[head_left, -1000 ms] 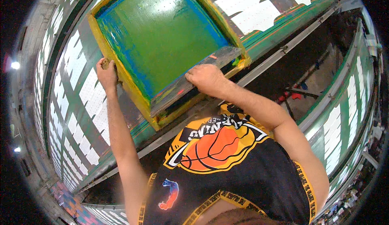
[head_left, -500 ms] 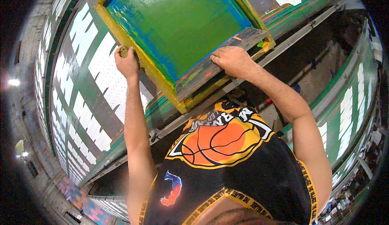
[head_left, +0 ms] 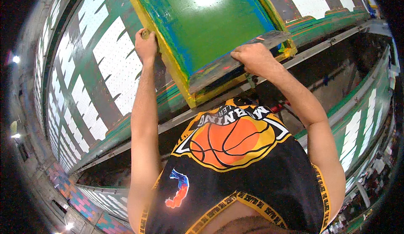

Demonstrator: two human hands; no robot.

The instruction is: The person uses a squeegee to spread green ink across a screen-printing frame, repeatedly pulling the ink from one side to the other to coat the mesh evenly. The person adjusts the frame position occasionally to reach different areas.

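Note:
A screen-printing frame (head_left: 176,67) with yellow-smeared sides lies ahead of me, its green mesh (head_left: 210,29) edged in blue. Along its near side rests a squeegee (head_left: 214,71), a long dark board stained with paint. My right hand (head_left: 254,59) is closed over the squeegee's top edge around its middle, knuckles up. At the frame's left side, my left hand (head_left: 146,48) has its fingers wrapped round a small yellowish knob (head_left: 145,34). The squeegee's lower edge, where it meets the mesh, is hidden from me.
The frame sits over a long green table (head_left: 122,36) carrying rows of white perforated pieces (head_left: 115,48). A metal rail (head_left: 328,40) runs along the table's near edge, close to my body. Another table with white pieces (head_left: 351,137) stands behind on the right.
In the picture the frame and both hands have shifted right and upward as the view turned. The squeegee shows less of its broad face. Both hands keep their grips.

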